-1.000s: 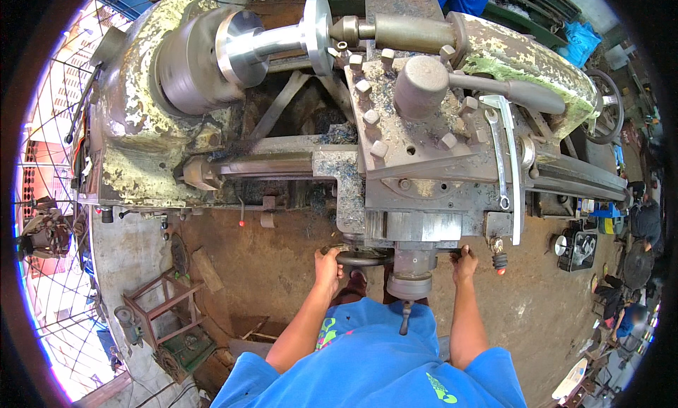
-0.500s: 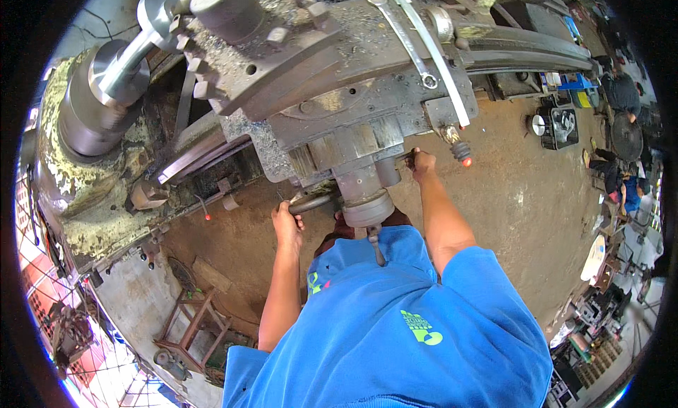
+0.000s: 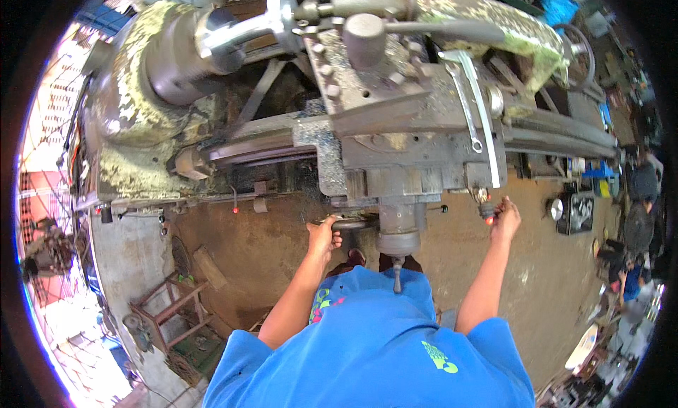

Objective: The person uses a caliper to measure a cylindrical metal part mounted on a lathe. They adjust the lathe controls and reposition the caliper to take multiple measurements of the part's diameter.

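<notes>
I stand at a metal lathe. My left hand (image 3: 323,238) is closed round the rim of a dark handwheel (image 3: 354,224) below the carriage (image 3: 395,150). My right hand (image 3: 506,221), its fingers loosely bent and apart, is beside a short red-tipped lever (image 3: 486,209) at the carriage's right end; I cannot tell whether it touches it. A black-knobbed lever (image 3: 439,209) sticks out between my hands. Near my body is the cross-slide crank handle (image 3: 397,275). A shiny flanged workpiece (image 3: 247,37) sits in the chuck (image 3: 173,62), which looks smeared.
A combination wrench (image 3: 465,111) and a vernier caliper (image 3: 484,118) lie on the carriage. The tool post (image 3: 365,40) has a long handle. A wooden stool frame (image 3: 169,305) stands at the lower left, a black crate (image 3: 575,211) at the right. People (image 3: 639,217) are at the far right.
My right hand has left the black-knobbed lever and moved right to the red-tipped lever. My left hand still holds the handwheel. The whole view has shifted, with the lathe lower and further right.
</notes>
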Available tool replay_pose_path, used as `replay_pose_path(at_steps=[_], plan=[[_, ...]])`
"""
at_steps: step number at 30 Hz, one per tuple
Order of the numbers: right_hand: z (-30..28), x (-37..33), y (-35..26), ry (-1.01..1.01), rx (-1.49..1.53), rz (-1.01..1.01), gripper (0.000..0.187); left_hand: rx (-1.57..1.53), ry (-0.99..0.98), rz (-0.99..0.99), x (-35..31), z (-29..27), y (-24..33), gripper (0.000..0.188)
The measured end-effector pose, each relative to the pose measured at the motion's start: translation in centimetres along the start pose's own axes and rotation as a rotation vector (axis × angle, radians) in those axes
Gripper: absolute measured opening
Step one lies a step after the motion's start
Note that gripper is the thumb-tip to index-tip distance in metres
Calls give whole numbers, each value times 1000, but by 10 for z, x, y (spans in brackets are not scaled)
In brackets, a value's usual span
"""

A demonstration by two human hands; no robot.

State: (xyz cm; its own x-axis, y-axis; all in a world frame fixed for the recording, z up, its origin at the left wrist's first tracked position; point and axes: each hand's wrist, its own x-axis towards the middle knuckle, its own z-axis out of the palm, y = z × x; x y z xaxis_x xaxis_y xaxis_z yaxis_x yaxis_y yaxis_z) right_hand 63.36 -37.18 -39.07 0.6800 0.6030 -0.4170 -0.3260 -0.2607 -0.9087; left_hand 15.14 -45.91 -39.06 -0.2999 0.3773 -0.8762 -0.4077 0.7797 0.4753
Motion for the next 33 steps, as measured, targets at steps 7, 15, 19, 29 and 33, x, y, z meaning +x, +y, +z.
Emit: replay_pose_path(at_steps=[7,15,19,29,33], plan=[[66,-51,-57,-267,-863,-523,23,-32,78,81,1,14,-4,64],[79,-71,-66,-140,-1042,-551,27,-60,90,117,4,11,-7,47],[77,-64,-61,-138,-995,-527,30,-52,76,123,4,10,-7,45],[72,-55,-54,-158,-942,-530,29,-39,-31,86,9,-1,-8,50],[72,-55,-55,-159,-980,-516,29,118,-62,50,9,-18,-2,89]])
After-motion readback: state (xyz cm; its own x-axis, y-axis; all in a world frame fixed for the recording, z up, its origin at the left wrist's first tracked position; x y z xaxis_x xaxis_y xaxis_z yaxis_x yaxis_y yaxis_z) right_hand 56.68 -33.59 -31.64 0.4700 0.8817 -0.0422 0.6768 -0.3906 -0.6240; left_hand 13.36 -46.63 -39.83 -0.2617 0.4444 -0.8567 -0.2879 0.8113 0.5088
